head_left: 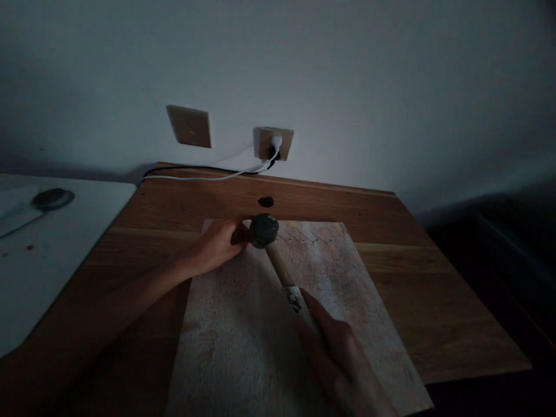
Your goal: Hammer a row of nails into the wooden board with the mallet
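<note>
Our right hand (339, 347) grips a black-headed, wooden-handled mallet (279, 266) over a whitish board (234, 324).
Thin grey nails (315, 240) seem set at one o'clock; whether our narrowed left hand (222, 240) holds more, we can't tell.

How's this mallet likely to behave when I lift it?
The mallet probably feels top-heavy, given its bulky dark head on a slim handle. The straight, wooden-looking handle should be stiff. Laid down, the rounded head might roll slightly.

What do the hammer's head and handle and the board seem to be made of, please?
Hammer head: probably rubber, dull black and rounded.
Hammer handle: likely wood, plain light brown; its white section is unclear.
Board: probably wood, matt, with a pale, mottled surface.
</note>
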Demonstrator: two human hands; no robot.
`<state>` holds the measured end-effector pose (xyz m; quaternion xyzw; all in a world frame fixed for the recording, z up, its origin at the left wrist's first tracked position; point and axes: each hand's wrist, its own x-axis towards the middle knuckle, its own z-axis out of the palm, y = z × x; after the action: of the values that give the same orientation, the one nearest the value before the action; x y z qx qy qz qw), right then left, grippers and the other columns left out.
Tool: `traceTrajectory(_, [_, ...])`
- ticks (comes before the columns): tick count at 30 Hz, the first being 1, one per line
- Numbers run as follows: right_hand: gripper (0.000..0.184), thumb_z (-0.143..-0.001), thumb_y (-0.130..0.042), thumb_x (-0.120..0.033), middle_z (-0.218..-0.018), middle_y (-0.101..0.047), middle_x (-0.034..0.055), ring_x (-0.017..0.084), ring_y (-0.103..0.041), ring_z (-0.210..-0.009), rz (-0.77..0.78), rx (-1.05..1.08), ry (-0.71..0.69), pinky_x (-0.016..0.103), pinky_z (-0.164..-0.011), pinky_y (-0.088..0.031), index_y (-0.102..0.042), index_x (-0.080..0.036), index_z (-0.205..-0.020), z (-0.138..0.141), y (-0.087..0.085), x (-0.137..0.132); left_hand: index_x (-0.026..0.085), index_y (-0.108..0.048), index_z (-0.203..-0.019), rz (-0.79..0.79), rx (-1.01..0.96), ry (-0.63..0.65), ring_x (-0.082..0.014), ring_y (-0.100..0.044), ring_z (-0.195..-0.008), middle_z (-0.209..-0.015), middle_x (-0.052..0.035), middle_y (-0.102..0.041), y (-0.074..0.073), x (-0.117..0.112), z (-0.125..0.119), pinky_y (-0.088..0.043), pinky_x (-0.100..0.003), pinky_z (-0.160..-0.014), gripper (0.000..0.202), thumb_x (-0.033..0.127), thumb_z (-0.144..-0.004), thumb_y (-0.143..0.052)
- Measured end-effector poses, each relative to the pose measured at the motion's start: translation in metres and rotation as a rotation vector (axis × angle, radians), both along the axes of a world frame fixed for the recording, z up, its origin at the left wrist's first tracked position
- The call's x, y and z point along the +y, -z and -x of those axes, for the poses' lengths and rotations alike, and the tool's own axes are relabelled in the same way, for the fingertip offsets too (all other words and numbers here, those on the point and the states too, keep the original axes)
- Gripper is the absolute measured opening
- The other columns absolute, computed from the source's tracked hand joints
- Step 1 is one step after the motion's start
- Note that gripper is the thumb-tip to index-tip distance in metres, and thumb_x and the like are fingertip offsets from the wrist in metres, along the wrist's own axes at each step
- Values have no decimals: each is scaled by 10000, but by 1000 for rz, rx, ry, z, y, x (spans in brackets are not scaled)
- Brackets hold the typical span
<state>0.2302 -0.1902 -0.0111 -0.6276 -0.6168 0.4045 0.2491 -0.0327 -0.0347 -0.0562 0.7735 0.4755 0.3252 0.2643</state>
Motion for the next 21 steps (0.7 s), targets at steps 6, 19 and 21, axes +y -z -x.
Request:
traceTrajectory(6, [533,-1031,-547,-552,-1266,-780,118,313,-745,-1164,-26,87,-30,390,-937,-630,-643,-246,-1456,2,5,1,215,-649,-1256,14,-15,23,-185,-738,-858,-938,-10,-779,3,2,2,-559,-272,-774,455,68,-827,-688])
traceTrajectory(19, [662,-909,-622,-721,-1439,-681,91,363,-630,-1343,-116,-224,185,463,-1066,-569,-723,-264,-1377,-113,38,-52,158,-650,-1040,-608,373,582,-206,-643,-938,-952,-48,-681,-39,-65,-80,-531,-348,-849,75,169,-969,-631])
traceTrajectory(21, [680,-935,-609,-696,-1424,-689,107,355,-630,-1344,-87,-221,204,447,-1069,-560,-682,-233,-1427,-113,33,-46,153,-653,-1011,-676,463,606,-210,-645,-873,-872,-43,-680,-40,-76,-106,-515,-348,-778,50,157,-966,-631])
